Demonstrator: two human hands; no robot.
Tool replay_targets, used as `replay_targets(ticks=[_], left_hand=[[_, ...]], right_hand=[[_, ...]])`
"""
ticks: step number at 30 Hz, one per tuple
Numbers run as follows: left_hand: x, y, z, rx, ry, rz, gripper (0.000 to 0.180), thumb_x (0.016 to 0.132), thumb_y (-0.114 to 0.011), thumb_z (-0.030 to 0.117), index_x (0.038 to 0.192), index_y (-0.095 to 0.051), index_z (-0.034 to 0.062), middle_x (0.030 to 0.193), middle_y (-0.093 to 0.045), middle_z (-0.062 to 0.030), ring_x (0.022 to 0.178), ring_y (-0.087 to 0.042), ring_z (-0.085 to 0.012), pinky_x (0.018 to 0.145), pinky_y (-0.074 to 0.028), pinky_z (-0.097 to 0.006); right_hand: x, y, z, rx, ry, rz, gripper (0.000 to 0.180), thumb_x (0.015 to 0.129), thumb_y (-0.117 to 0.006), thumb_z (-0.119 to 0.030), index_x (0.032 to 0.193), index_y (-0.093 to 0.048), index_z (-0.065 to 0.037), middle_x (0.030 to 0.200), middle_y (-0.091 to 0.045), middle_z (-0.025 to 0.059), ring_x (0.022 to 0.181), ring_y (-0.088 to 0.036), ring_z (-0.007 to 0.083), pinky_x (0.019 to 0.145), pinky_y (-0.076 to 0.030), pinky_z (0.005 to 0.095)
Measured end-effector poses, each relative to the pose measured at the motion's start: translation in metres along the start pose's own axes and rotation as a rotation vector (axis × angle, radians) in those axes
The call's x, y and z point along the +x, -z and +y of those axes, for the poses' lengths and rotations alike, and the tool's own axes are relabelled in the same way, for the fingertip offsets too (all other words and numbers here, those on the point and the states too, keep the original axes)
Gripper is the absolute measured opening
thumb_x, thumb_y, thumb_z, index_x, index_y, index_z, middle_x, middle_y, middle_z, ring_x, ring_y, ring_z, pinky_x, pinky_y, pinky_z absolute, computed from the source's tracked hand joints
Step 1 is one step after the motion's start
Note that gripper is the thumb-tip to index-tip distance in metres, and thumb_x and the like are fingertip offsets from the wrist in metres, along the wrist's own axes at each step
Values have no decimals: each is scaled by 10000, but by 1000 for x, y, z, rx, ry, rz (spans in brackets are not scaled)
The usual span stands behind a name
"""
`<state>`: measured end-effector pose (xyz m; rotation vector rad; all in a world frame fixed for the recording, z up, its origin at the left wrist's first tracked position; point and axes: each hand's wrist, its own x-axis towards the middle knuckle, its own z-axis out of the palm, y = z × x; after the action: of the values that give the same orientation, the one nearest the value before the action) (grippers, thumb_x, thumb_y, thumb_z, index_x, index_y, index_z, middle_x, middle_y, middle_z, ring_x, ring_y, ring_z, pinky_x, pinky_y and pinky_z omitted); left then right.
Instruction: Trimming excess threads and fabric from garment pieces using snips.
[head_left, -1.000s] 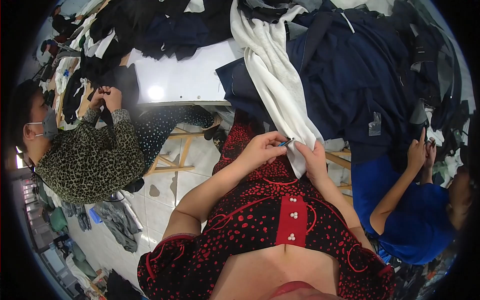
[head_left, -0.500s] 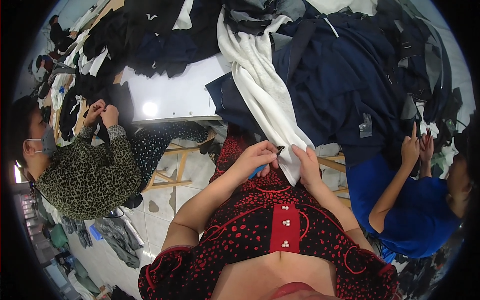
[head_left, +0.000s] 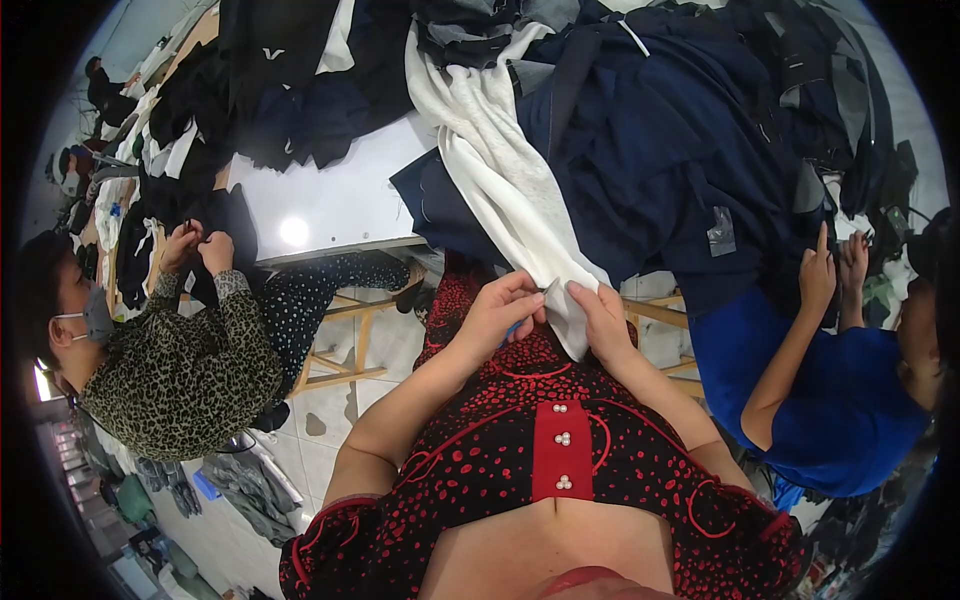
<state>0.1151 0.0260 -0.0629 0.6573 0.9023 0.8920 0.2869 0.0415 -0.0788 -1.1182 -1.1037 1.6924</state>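
Note:
A long white cloth piece point(head_left: 510, 190) hangs from the heap toward my lap, its narrow end lying between my hands. My left hand point(head_left: 498, 318) is closed around blue-handled thread snips point(head_left: 514, 327). Their dark, pointed blades reach the cloth's edge, and my fingers hide most of the handle. My right hand point(head_left: 603, 322) pinches the white cloth near its lower end, thumb on top. Whether the blades are cutting a thread is too small to tell.
Dark navy garments point(head_left: 640, 150) are heaped over the table ahead. A white tabletop point(head_left: 310, 200) shows at left. One person in a leopard-print top point(head_left: 185, 370) works at my left, another in a blue shirt point(head_left: 840, 390) at my right. A wooden stool point(head_left: 345, 345) stands at left.
The whole view has shifted slightly. My left hand and the snips have come closer to the cloth's edge beside my right thumb, and the blades now point up along it.

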Motion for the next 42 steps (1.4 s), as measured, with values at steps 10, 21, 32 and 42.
replay_targets(ticks=[10, 21, 32, 42], left_hand=[[4, -6, 3, 149, -36, -17, 175, 818, -555, 123, 933, -533, -7, 783, -580, -60, 527, -459, -66, 459, -326, -178], [2, 0, -1, 162, -14, -50, 335, 841, -536, 160, 1119, -481, -19, 840, -569, -77, 531, -434, -57, 447, -316, -171], [-1, -1, -4, 143, 44, -109, 356, 803, -587, 88, 1100, -406, 15, 904, -550, -95, 604, -531, -108, 530, -435, -203], [0, -6, 5, 109, 29, -94, 274, 812, -562, 117, 1047, -483, 1, 826, -583, -89, 535, -459, -69, 482, -360, -173]], right_hand=[[-1, 4, 3, -38, 82, 5, 287, 888, -463, -191, 976, -588, 52, 852, -614, 38, 775, -533, 79, 692, -432, 229], [1, 10, 14, -30, -38, 6, 255, 895, -483, -215, 985, -596, -5, 863, -608, 15, 757, -522, 74, 680, -432, 230], [-3, 10, -1, 152, -58, 41, 246, 860, -532, -150, 1037, -567, 18, 902, -610, 32, 785, -551, 83, 697, -442, 222], [-3, 6, -4, 186, -41, 9, 267, 858, -522, -129, 1066, -549, 37, 950, -607, 52, 820, -562, 97, 728, -441, 226]])
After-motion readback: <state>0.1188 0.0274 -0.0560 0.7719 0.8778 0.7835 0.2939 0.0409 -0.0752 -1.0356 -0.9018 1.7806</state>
